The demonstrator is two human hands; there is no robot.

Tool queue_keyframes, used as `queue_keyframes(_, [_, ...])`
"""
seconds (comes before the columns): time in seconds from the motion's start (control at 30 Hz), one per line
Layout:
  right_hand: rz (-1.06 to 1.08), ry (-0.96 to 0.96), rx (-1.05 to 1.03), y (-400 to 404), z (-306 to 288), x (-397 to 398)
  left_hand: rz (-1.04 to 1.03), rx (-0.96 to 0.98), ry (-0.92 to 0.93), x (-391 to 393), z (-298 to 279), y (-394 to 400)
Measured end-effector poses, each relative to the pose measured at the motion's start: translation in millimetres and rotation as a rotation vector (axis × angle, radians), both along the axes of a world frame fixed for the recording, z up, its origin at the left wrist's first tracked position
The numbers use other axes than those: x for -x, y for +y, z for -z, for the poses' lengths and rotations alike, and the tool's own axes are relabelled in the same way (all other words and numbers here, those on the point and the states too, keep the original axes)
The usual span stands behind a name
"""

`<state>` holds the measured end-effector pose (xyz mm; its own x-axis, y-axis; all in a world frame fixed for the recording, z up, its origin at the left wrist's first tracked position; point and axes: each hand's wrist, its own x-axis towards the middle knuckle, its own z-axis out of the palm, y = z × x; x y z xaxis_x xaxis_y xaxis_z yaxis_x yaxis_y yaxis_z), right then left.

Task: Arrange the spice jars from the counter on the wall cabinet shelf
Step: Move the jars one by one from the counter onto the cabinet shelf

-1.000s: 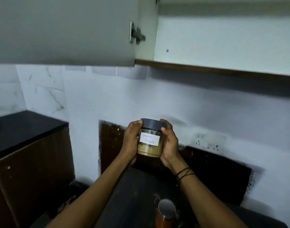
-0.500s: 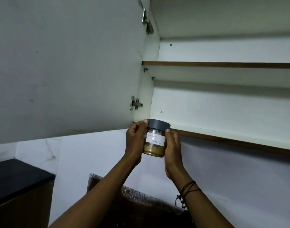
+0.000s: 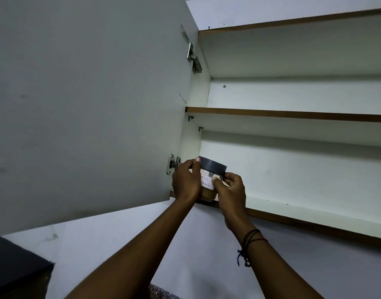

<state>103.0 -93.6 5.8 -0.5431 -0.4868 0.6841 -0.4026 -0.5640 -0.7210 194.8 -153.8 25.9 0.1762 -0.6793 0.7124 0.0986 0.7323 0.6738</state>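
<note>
A glass spice jar [image 3: 209, 180] with a dark grey lid, a white handwritten label and tan powder inside sits at the far left end of the wall cabinet's bottom shelf [image 3: 293, 209], close to the front edge. My left hand [image 3: 186, 182] grips its left side, thumb up by the lid. My right hand [image 3: 230, 193] holds its right side, thumb across the label. Whether the jar's base rests on the shelf is hidden by my hands.
The cabinet door [image 3: 88, 104] stands open on the left, its lower hinge [image 3: 173, 166] just beside my left hand. A middle shelf [image 3: 293, 114] and an upper shelf [image 3: 293, 20] sit above. A dark counter corner [image 3: 16, 268] shows at bottom left.
Both hands raised the jar from in front of the wall below the cabinet up to the bottom shelf's left end. My view tilted upward, so the counter and the other jar dropped out of sight.
</note>
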Motion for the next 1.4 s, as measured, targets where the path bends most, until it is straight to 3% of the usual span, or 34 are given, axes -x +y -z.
queue_keyframes(0.13, [0.12, 0.118, -0.022, -33, -19, 9, 0.002, -0.007, -0.096, 16, -12, -23])
queue_keyframes(0.3, [0.127, 0.176, -0.22, -76, -44, 27, 0.183, -0.114, -0.195, 31, -13, -59])
queue_keyframes(0.5, [-0.072, 0.286, -0.408, -110, -44, 55, 0.345, -0.235, -0.26, 41, -16, -103])
queue_keyframes(0.7, [-0.202, 0.359, -0.503, -128, -40, 61, 0.306, -0.379, -0.321, 44, -23, -132])
queue_keyframes(0.8, [-0.206, 0.358, -0.501, -127, -39, 61, 0.295, -0.358, -0.339, 46, -20, -134])
queue_keyframes(0.93, [0.003, 0.445, -0.523, -113, -39, 53, 0.266, -0.286, -0.323, 43, -10, -117])
queue_keyframes(1.1, [0.132, 0.496, -0.478, -73, -35, 41, 0.079, -0.043, -0.269, 29, 4, -78])
queue_keyframes(1.23, [0.109, 0.369, -0.334, -27, -14, 28, 0.143, 0.038, -0.169, 19, 30, -32])
queue_keyframes(1.4, [-0.155, 0.098, -0.265, 32, 53, 9, 0.253, -0.003, -0.179, 3, 99, 12])
